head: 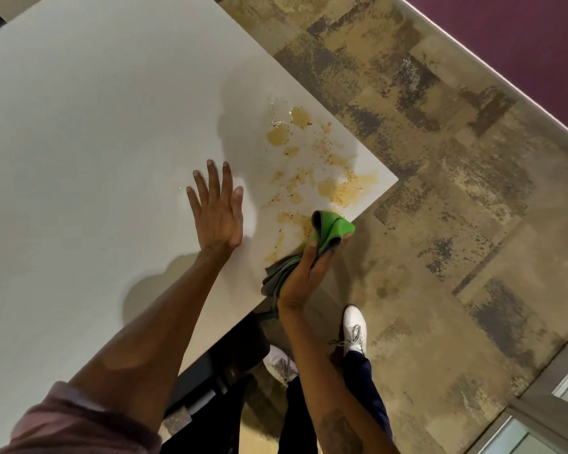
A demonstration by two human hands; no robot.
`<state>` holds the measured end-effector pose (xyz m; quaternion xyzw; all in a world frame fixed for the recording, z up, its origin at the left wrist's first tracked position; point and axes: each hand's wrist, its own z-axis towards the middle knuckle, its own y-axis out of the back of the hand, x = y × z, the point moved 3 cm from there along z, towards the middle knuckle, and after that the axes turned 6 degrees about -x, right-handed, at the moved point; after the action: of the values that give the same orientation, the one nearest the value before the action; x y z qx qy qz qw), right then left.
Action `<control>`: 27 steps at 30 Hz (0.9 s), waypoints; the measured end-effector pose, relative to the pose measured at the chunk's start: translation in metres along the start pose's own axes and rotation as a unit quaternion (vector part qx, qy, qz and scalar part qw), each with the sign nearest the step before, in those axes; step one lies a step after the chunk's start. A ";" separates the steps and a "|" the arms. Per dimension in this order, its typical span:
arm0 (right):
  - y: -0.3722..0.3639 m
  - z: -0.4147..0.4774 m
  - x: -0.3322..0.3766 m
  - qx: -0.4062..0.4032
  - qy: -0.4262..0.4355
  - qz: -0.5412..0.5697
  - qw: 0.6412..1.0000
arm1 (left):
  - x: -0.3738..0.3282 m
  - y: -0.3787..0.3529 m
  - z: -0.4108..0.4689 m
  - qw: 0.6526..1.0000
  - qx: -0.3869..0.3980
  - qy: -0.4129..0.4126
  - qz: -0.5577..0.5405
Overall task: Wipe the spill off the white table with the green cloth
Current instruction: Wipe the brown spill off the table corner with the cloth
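While over spill (312, 165), green cloth (333, 229) in right hand (305, 273).

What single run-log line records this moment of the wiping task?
left hand: flat on white table | right hand: grip on green cloth at table edge | spill: mostly unwiped near corner

Green cloth (333, 228), yellowish, perhaps speckled spill (312, 165), white table (95, 126).

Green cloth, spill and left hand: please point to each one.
green cloth (333, 227), head view, bright folded top.
spill (343, 188), head view, large yellowish patch near table corner.
left hand (218, 214), head view, its back.
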<state>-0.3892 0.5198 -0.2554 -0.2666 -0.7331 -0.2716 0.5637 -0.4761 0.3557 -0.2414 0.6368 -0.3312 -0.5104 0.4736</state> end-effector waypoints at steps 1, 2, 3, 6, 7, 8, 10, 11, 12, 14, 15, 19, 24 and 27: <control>-0.003 0.000 -0.001 -0.005 -0.008 0.008 1.000 | 0.001 -0.001 -0.001 1.000 -0.007 -0.006 0.001; -0.005 0.000 -0.002 -0.009 -0.011 0.017 1.000 | 0.001 -0.001 -0.003 1.000 -0.016 -0.012 -0.002; -0.007 0.000 -0.003 -0.013 -0.011 0.024 1.000 | 0.002 -0.002 -0.003 1.000 -0.023 -0.017 -0.010; -0.010 0.000 -0.006 -0.026 -0.006 0.039 0.999 | 0.001 -0.003 -0.003 0.999 -0.032 -0.018 -0.027; -0.011 0.001 -0.007 -0.028 -0.006 0.040 0.999 | 0.001 -0.003 -0.002 0.999 -0.031 -0.015 -0.030; -0.012 0.001 -0.008 -0.028 -0.004 0.041 0.999 | 0.001 -0.003 -0.002 0.999 -0.029 -0.011 -0.033; -0.012 0.002 -0.009 -0.029 0.000 0.043 0.999 | 0.000 -0.003 -0.002 0.999 -0.025 -0.005 -0.035; -0.013 0.003 -0.009 -0.029 0.000 0.047 0.998 | 0.000 -0.003 -0.002 0.999 -0.024 -0.003 -0.034; -0.013 0.005 -0.009 -0.029 -0.001 0.053 0.998 | 0.000 -0.003 -0.002 0.999 -0.023 -0.002 -0.034; -0.013 0.012 -0.007 -0.031 0.001 0.061 0.998 | 0.000 -0.002 -0.002 0.999 -0.023 0.001 -0.039; -0.013 0.018 -0.004 -0.035 0.004 0.060 0.998 | 0.000 -0.002 -0.002 0.999 -0.023 0.001 -0.041; -0.010 0.063 0.010 -0.056 0.020 0.062 0.996 | -0.001 -0.001 -0.001 0.999 -0.022 -0.001 -0.036; -0.008 0.127 0.026 -0.080 0.024 0.070 0.994 | -0.010 -0.002 0.003 0.999 -0.028 0.001 -0.027; -0.008 0.153 0.029 -0.092 0.007 0.053 0.994 | -0.009 0.000 0.001 0.999 -0.036 -0.001 -0.032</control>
<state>-0.5056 0.6234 -0.2611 -0.3536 -0.6860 -0.3094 0.5556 -0.4799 0.3636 -0.2379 0.6288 -0.2923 -0.5381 0.4792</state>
